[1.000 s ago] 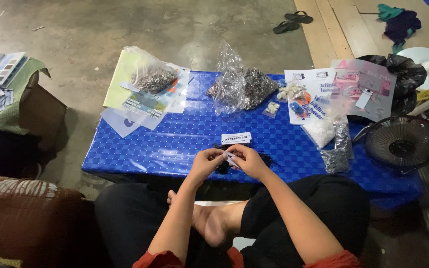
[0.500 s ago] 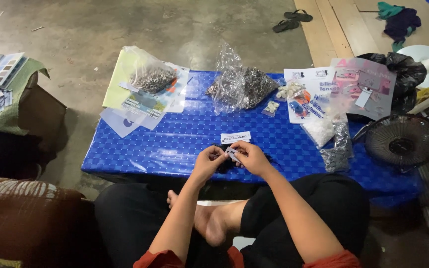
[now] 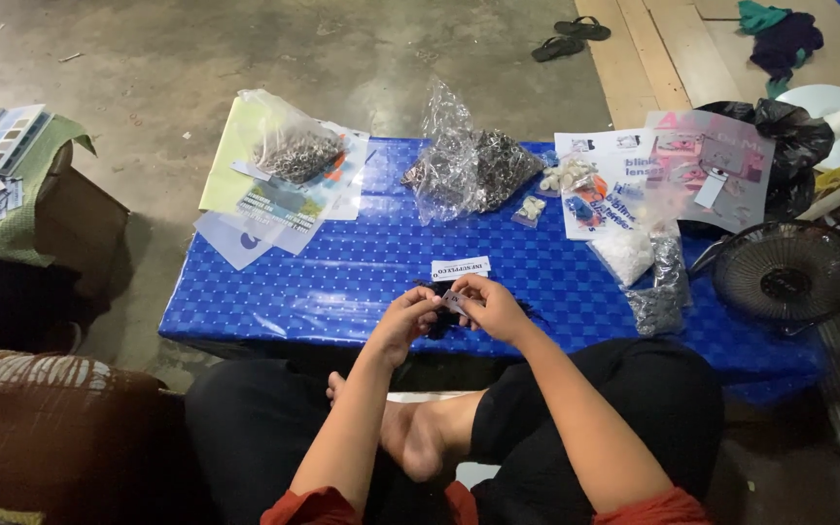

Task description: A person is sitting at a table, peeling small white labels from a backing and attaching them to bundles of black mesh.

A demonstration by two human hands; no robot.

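I see a bare grey concrete floor under dim light, with pale wooden planks at the upper right. A low table in a glossy blue checked cloth sits centre. A black round fan stands right, and a brown striped cushion lies lower left.

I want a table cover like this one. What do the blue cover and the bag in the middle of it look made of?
The table cover looks like glossy plastic or oilcloth: it shines in patches and bears a woven check print. The bag looks like thin clear plastic film, crinkled and glinting, with small dark pieces showing through; their material I cannot tell.
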